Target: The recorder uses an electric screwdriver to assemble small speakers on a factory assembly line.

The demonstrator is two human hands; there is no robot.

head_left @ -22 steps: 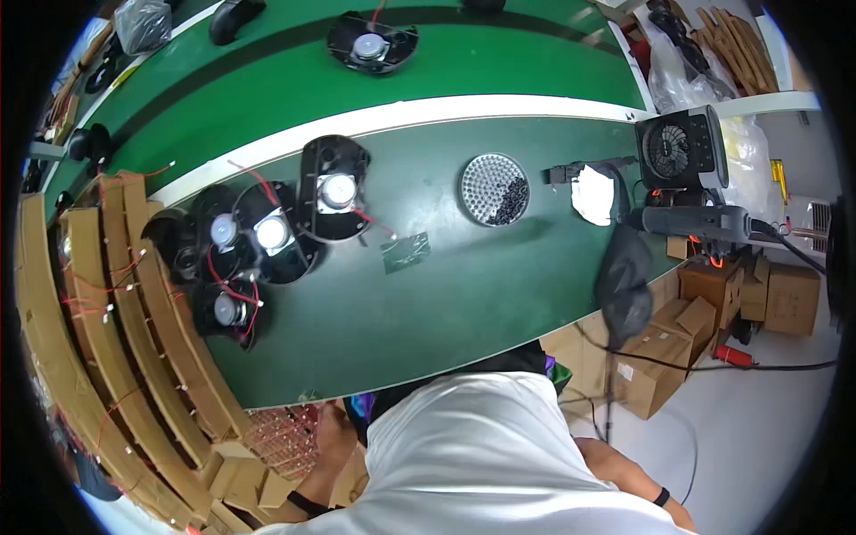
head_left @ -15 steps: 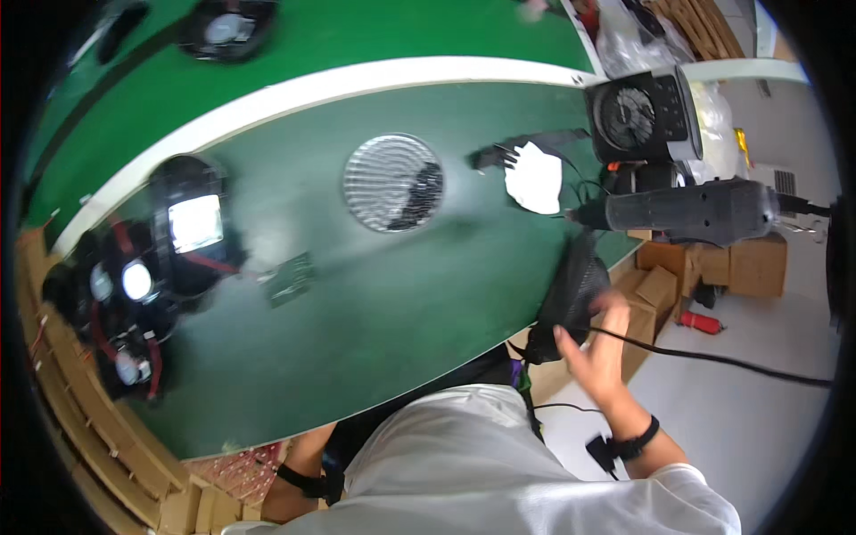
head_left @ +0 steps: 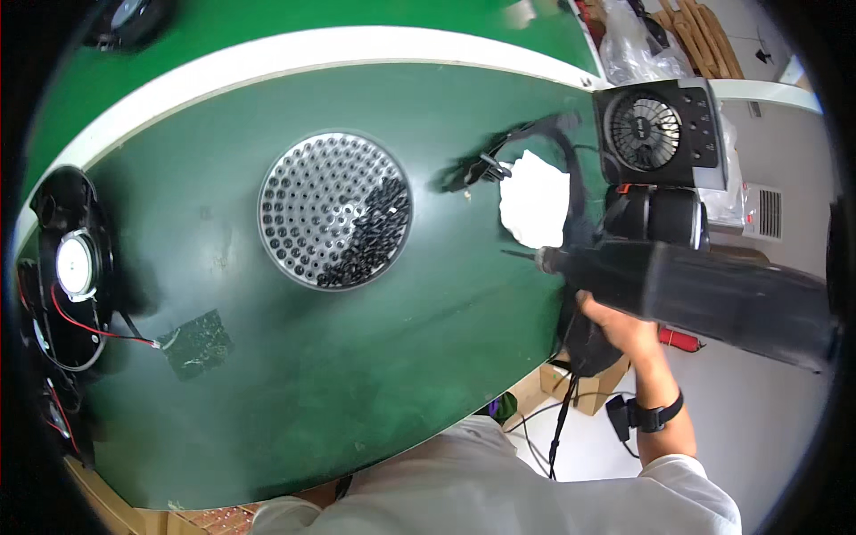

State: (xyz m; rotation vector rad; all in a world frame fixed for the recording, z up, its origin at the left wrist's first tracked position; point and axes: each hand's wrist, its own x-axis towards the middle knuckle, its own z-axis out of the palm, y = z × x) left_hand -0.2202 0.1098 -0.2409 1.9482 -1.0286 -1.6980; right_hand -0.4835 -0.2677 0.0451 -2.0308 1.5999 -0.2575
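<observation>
A dark electric screwdriver (head_left: 687, 290) hangs across the right side of the table, its thin bit pointing left. My right hand (head_left: 624, 328) is partly hidden behind its body, and the screwdriver covers some of the fingers. Just below the hand, a black soft pouch-like thing (head_left: 593, 349) overhangs the table's right edge. Whether my fingers grip the pouch or only touch it, I cannot tell. My left hand is out of view. A round metal tray (head_left: 299, 209) with rows of dimples stands mid-table, small black parts (head_left: 370, 236) heaped along its right side.
Crumpled white paper (head_left: 535, 201) and a black strap with a buckle (head_left: 481, 169) lie left of a black fan unit (head_left: 646, 134). Black speaker housings (head_left: 76, 263) with red wires line the left edge, near a green patch (head_left: 198, 345). Cardboard boxes (head_left: 584, 388) stand below the table's right edge.
My view has shifted, so the tray and speakers sit further left. My right hand has moved up behind the screwdriver, which appears larger and tilted. The left forearm has gone from view.
</observation>
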